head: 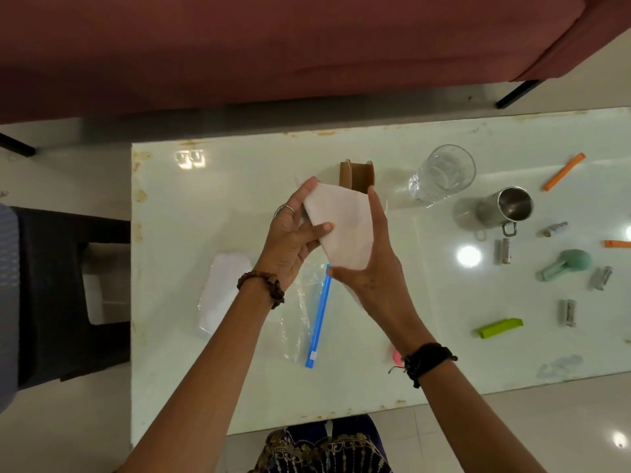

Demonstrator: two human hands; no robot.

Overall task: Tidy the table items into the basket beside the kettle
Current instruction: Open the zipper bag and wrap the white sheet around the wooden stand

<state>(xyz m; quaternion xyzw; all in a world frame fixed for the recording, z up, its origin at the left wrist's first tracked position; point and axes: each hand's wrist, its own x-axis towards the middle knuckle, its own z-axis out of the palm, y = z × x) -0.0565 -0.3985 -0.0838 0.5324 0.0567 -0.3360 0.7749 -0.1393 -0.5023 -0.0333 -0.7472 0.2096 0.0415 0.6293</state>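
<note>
1. The table carries many loose items; I see no basket or kettle from here, so I'd find those first.
2. The white folded paper is up off the table, held between both my hands.
3. My left hand pinches its left edge, thumb on top.
4. My right hand clasps the right edge; squeeze lightly to avoid creasing it.

The brown cardboard holder is partly hidden behind the white paper. Right of it, the bench and an orange clip run off the edge. A pink thing peeks from behind the right wrist.
</note>
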